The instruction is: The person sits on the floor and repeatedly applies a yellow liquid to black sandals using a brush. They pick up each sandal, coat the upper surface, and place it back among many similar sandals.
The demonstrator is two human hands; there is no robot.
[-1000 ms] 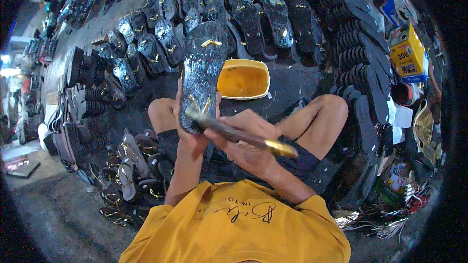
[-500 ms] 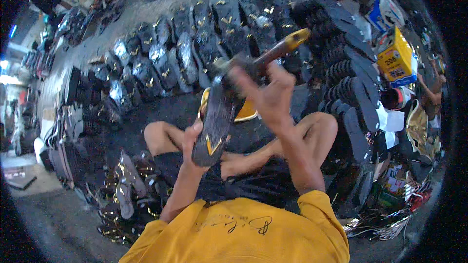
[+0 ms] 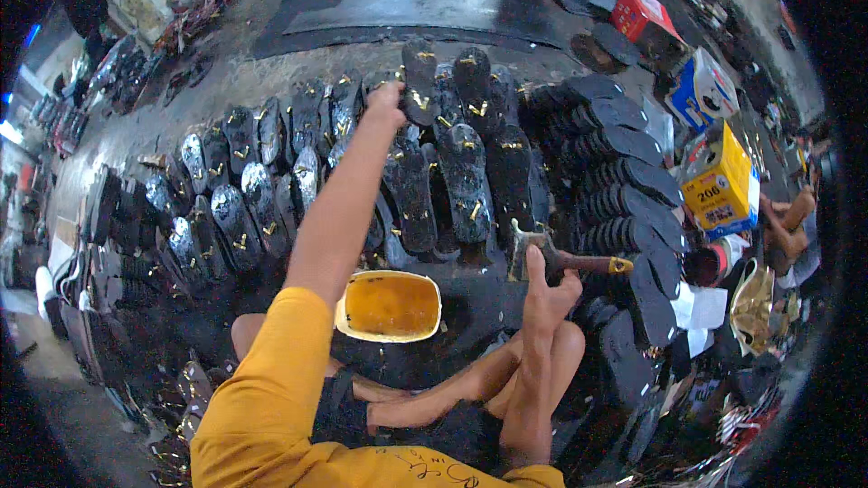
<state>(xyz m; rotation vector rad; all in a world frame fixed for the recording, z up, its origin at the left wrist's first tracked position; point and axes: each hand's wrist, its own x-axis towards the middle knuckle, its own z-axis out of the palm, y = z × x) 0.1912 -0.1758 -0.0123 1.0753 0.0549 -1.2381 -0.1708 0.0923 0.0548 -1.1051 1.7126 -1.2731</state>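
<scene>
Amber liquid [image 3: 389, 304] sits in a tub [image 3: 400, 338]; left grip [image 3: 387, 102] pinches sole [image 3: 419, 70], right grip [image 3: 549, 296] brush [image 3: 581, 262].

From afar I look through one wide fisheye on the wearer's head, steeply down and forward, close above the shirt [image 3: 262, 389] at lower left, with the tub [image 3: 384, 337] below centre, soles [image 3: 467, 181] across the middle and floor [image 3: 244, 36] farther off at the frame's top.

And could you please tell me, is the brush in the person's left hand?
No, the right hand holds the brush, while the left hand is at a dark sole.
</scene>
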